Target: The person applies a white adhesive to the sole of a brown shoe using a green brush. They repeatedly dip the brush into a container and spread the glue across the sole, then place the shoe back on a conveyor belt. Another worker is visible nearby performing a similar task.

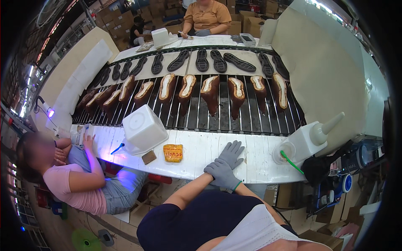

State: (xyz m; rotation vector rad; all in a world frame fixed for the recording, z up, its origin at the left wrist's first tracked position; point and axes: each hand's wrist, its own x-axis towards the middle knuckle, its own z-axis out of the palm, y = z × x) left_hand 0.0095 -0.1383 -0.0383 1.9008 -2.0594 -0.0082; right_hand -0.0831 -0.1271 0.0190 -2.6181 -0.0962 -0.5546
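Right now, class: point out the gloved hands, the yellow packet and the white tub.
gloved hands (226,165), head view, back of the upper glove.
yellow packet (173,152), head view, its middle.
white tub (143,127), head view, its upturned base.

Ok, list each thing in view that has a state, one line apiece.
left hand: gloved, empty, laid over the right hand.
right hand: gloved, empty, flat on the white bench.
brown shoes: lying on the conveyor, insoles up.
black soles: laid out in a row.
white tub: tilted.

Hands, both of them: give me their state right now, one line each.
Left hand: open, gloved, laid flat over the other hand, holding nothing.
Right hand: open, gloved, fingers spread flat on the white bench, holding nothing.
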